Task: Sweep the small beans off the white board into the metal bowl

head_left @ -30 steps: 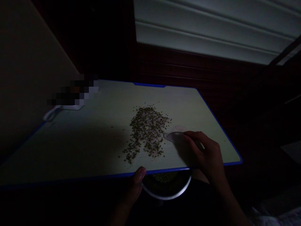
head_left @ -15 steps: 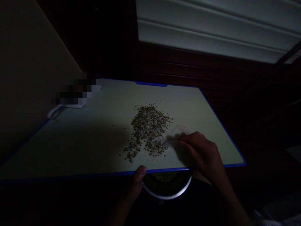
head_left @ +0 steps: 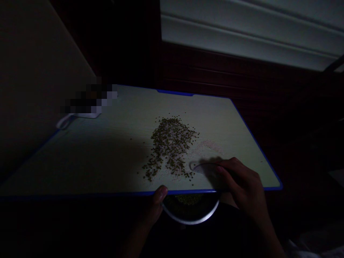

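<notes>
On a pale board (head_left: 209, 114) with a blue edge lies a heap of small green beans (head_left: 172, 138), loosely spread. My right hand (head_left: 243, 181) pinches a thin spoon (head_left: 201, 166), its tip low over the board at the heap's lower right. Pale crumbs (head_left: 208, 145) lie beside it. My left hand (head_left: 158, 200) is at the near edge, its thumb on the blue rim and against the left side of a round metal bowl (head_left: 202, 219). Its other fingers are hidden below. Partly under the board, the bowl has green beans inside.
A blurred-out object with a white strap (head_left: 64, 122) stands at the board's far left, by a pale panel (head_left: 40, 61). Behind the board are dark wooden slats (head_left: 193, 75) and a white ridged surface (head_left: 242, 39). The room is dim.
My right hand and the spoon have moved slightly right and toward me, away from the heap. A few beans now lie nearer the spoon. My left hand stays at the edge.
</notes>
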Available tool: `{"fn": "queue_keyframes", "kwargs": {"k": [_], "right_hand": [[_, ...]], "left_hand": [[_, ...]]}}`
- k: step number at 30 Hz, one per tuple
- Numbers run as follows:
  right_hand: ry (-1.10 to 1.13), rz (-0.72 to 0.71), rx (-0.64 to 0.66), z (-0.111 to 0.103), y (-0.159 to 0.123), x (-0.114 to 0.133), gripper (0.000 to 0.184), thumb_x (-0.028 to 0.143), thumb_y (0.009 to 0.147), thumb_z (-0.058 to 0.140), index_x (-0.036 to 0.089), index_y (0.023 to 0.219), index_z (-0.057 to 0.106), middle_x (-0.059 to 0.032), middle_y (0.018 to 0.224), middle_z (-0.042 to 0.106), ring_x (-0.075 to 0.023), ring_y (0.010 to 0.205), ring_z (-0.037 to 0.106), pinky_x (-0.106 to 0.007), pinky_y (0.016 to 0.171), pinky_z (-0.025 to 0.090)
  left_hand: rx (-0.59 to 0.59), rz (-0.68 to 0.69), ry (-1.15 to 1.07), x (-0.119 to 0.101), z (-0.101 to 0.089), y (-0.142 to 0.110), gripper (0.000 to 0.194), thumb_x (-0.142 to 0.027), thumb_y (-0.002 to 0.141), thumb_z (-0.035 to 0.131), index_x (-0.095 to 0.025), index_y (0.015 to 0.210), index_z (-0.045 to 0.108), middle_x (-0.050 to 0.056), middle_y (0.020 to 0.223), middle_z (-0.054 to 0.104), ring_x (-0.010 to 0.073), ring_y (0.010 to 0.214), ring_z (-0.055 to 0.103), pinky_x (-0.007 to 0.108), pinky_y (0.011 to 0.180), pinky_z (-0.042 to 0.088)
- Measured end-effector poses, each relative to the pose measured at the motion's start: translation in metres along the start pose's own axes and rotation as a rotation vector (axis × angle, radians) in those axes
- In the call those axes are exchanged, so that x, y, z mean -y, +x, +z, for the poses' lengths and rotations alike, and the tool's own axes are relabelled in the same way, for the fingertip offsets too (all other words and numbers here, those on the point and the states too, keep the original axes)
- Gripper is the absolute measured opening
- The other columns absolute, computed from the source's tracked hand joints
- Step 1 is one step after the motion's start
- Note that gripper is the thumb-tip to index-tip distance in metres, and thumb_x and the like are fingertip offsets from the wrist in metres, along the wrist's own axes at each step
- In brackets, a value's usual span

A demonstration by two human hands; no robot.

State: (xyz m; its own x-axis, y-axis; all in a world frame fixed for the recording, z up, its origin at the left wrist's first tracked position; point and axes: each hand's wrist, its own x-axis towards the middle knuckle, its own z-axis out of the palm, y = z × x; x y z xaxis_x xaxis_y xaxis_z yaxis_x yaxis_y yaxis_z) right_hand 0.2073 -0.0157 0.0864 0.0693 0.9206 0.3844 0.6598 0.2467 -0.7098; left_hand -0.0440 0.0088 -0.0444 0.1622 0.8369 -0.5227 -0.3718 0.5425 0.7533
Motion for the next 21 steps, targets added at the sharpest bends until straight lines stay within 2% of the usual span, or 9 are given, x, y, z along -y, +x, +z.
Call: {"fn": "queue_keyframes", "kwargs": {"k": [4,8,11,16,21], "right_hand": [[0.002,-0.032,0.027,0.001,0.003,0.002,0.011,0.026,0.098,0.065,0.025,0.102,0.075,-0.0027,0.094,0.078,-0.0181,0.085,0.070,-0.035,0.077,0.053],[0.025,-0.013,0.011,-0.001,-0.001,0.001,0.009,0.027,0.097,0.067,0.027,0.101,0.075,-0.0008,0.092,0.076,-0.0166,0.083,0.068,-0.032,0.073,0.052],[0.049,0.042,-0.024,-0.002,-0.006,0.000,0.009,0.027,0.097,0.066,0.027,0.101,0.074,0.0000,0.091,0.074,-0.0160,0.083,0.068,-0.032,0.072,0.052],[0.071,0.049,-0.013,-0.002,-0.009,-0.001,0.009,0.025,0.097,0.066,0.029,0.100,0.074,0.0007,0.092,0.073,-0.0160,0.084,0.068,-0.032,0.072,0.051],[0.037,-0.003,0.000,-0.002,-0.007,0.000,0.009,0.022,0.097,0.066,0.027,0.097,0.073,0.0005,0.088,0.072,-0.0161,0.081,0.066,-0.032,0.070,0.051]], "left_hand": [[0.075,-0.015,0.046,0.000,-0.003,0.001,0.044,-0.065,0.066,0.076,-0.022,0.064,0.069,0.007,0.074,0.072,0.0372,0.092,0.067,0.048,0.093,0.053],[0.025,0.001,0.072,-0.001,-0.002,0.002,0.049,-0.070,0.059,0.079,-0.023,0.059,0.064,0.004,0.066,0.065,0.0346,0.087,0.065,0.047,0.094,0.052],[0.046,-0.024,0.054,-0.001,0.000,0.002,0.052,-0.072,0.056,0.081,-0.023,0.057,0.061,0.003,0.065,0.064,0.0329,0.083,0.064,0.046,0.090,0.053],[0.096,-0.010,0.022,0.001,-0.001,0.001,0.049,-0.070,0.062,0.079,-0.022,0.067,0.070,0.006,0.078,0.074,0.0365,0.095,0.068,0.047,0.100,0.051],[0.020,0.023,0.088,0.005,-0.006,0.002,0.046,-0.068,0.064,0.076,-0.023,0.062,0.067,0.007,0.073,0.073,0.0376,0.095,0.067,0.048,0.101,0.050]]}}
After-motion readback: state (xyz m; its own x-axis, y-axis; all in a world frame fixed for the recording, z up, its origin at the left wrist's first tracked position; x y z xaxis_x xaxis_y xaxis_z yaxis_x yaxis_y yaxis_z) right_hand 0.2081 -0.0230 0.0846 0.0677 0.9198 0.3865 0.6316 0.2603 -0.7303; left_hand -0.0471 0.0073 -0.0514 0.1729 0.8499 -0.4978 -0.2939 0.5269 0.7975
